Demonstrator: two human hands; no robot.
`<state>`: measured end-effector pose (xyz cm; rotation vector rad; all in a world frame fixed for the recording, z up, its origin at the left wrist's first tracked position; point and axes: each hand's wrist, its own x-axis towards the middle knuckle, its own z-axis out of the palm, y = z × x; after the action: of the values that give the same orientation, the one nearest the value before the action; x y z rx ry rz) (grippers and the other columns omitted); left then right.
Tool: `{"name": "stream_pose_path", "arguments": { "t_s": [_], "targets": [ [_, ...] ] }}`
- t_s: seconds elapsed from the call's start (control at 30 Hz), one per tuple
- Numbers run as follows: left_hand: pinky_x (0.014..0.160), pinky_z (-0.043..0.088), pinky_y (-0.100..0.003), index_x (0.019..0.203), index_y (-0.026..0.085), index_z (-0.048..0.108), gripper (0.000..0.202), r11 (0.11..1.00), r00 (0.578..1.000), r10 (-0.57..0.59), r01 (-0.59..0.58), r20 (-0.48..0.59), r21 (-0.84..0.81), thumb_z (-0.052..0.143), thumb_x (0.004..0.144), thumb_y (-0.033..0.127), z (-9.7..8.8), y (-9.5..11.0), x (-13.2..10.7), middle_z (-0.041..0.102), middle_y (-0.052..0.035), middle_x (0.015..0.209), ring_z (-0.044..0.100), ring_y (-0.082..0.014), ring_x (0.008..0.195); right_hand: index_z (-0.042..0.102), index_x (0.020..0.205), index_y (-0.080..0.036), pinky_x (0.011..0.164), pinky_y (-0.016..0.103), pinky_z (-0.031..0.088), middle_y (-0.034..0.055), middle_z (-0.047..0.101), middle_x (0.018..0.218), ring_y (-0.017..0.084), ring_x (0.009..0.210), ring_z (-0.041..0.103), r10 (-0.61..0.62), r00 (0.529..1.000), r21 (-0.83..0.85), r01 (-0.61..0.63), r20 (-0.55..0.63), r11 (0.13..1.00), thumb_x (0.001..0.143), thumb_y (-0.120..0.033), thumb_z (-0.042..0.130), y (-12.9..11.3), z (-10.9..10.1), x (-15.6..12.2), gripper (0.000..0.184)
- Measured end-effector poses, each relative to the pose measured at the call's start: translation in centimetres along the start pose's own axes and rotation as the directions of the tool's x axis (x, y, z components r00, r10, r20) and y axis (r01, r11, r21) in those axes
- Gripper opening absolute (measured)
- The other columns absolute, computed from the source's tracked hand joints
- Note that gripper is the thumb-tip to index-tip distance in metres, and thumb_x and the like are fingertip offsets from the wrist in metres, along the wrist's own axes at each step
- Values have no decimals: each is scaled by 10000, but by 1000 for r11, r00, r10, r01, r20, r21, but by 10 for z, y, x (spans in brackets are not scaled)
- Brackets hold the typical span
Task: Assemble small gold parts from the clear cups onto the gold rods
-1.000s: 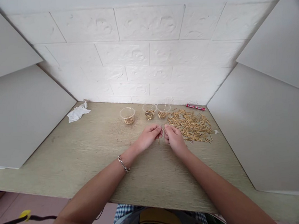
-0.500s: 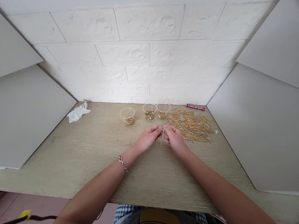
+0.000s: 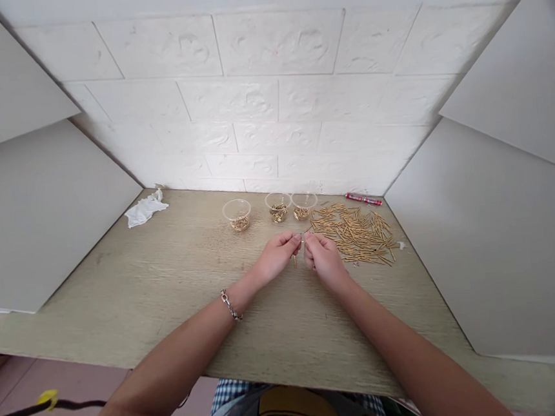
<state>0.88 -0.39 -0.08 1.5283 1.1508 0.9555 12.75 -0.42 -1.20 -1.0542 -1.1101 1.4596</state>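
My left hand (image 3: 279, 253) is closed in a pinch, and a thin gold-coloured rod (image 3: 295, 261) sticks out below its fingers. Close against it, my right hand (image 3: 324, 256) pinches with thumb and forefinger. A small bit of something shows between the two sets of fingertips, too small to name. Just beyond the right hand, many more gold-coloured rods (image 3: 357, 232) lie in a loose spread. Behind the hands stand three clear plastic cups, the left cup (image 3: 237, 210), the middle cup (image 3: 277, 201) and the right cup (image 3: 305, 200), each holding small gold-coloured pieces.
A red wrapped stick (image 3: 363, 199) lies by the back wall at the right. Crumpled white tissue (image 3: 145, 209) rests at the back left of the wooden table (image 3: 166, 263). White panels (image 3: 503, 233) bound both sides. Tiny brown specks are scattered near the left cup.
Both hands stay in nearly the same place, fingertips still together. The small piece between them has shifted slightly and shows less; the rod under the left hand remains.
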Motion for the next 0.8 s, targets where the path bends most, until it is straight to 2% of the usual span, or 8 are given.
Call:
{"name": "stream_pose_path", "arguments": {
  "t_s": [0.47,0.8],
  "targets": [
    [539,303,-226,570,158,391,345,1000,1000,6,-6,-9,26,376,806,409,1,4,-1,353,42,547,334,-83,546,280,532,-207,308,179,178,-96,228,419,39,334,204,11,1000,17,-12,8,1000,713,-456,526,1,1,-1,394],
    [551,302,-226,566,156,394,290,991,988,27,-7,-150,134,391,808,317,8,3,-3,377,39,556,360,-89,570,311,557,-209,304,180,189,-98,239,420,44,332,207,19,999,43,-18,-26,999,707,-479,512,4,6,-3,368]
  ]
}}
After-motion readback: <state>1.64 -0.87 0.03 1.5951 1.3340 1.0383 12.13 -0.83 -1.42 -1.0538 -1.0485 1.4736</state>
